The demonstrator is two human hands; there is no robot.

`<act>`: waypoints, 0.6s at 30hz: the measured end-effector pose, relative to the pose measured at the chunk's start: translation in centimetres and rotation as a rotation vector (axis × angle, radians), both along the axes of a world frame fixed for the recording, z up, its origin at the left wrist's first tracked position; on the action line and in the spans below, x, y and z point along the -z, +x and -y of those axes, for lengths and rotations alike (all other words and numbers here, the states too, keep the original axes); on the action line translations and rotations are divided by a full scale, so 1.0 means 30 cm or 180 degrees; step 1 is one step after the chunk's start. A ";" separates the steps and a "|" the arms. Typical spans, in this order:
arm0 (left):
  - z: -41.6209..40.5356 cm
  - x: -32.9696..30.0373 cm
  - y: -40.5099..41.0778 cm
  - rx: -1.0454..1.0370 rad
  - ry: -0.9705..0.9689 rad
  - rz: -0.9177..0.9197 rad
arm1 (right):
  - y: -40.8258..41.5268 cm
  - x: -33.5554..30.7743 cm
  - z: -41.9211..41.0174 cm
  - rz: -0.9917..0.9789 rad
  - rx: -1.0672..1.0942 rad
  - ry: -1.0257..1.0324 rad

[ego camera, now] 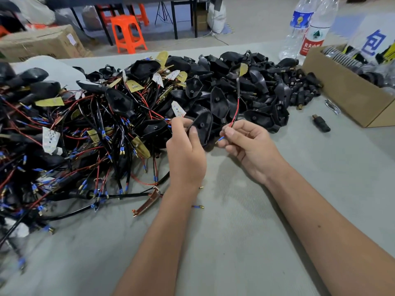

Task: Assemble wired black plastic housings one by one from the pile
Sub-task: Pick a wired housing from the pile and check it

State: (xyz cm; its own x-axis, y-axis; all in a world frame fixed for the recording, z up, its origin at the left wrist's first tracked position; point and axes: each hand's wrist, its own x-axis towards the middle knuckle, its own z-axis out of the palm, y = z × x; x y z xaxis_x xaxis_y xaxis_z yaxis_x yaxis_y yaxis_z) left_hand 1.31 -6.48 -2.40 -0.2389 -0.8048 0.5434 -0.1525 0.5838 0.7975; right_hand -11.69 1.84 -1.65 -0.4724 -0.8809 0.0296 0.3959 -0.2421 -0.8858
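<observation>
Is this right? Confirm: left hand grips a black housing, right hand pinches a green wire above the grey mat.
One detail is wrong. In the head view the right hand pinches a red wire, not a green one. The left hand does grip the black housing above the grey mat.

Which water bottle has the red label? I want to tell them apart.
The right-hand bottle, nearest the cardboard box, has a red and white label; the other bottle, to its left, has a blue label.
</observation>
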 end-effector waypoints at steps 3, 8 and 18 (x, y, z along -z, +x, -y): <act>0.009 0.023 0.018 0.0383 0.0460 0.0068 | 0.003 0.002 -0.002 -0.0111 0.0100 -0.0114; 0.019 0.025 -0.004 0.0865 0.0736 0.0213 | 0.017 0.016 0.005 -0.0817 0.0564 -0.0031; 0.030 0.019 -0.033 0.1060 0.1003 0.0171 | 0.044 0.036 0.040 -0.1702 0.1121 0.0170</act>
State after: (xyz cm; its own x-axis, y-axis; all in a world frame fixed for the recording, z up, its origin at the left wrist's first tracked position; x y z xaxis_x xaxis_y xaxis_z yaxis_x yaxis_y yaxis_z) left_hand 0.32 -7.40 -2.96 -0.5335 -0.8034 0.2643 -0.0439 0.3384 0.9400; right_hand -10.39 0.66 -2.74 -0.6658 -0.6824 0.3016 -0.1989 -0.2272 -0.9533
